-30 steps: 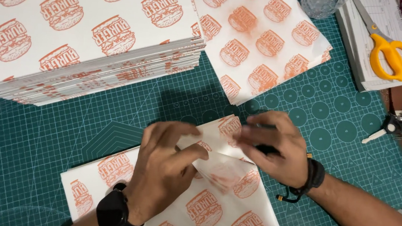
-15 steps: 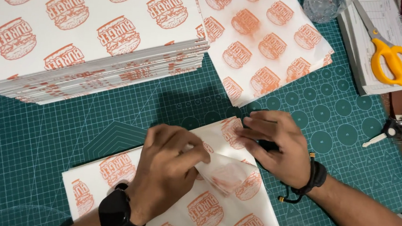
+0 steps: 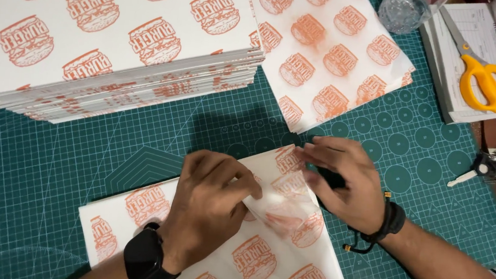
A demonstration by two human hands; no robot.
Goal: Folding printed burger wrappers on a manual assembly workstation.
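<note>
While both hands work at the near edge of the green cutting mat, one printed paper sheet lies flat on it, white with orange burger-shaped marks. Its upper right corner is turned over, forming a folded flap that shows translucent against the layer beneath.

The left hand, with a black watch at the wrist, rests palm down on the sheet; its fingers are curled together and press on the flap's left edge. The right hand, wearing a dark cord bracelet, lies at the sheet's right corner with fingers extended and close together, pinning the paper's edge against the mat. Neither hand appears to grip anything; both press flat. A small dark object shows under the right palm, and its kind cannot be told.

As to progress, the judgement is that folding of this sheet is at an early stage: one corner fold is laid over and being creased, while the rest of the sheet, toward the mat's near edge, remains unfolded.

At the mat's far left stands a tall stack of printed sheets. Right of that stack, a smaller pile of sheets lies fanned on the mat. Beyond the mat's far right corner, yellow-handled scissors rest on a pad of paper, near a clear plastic container.
</note>
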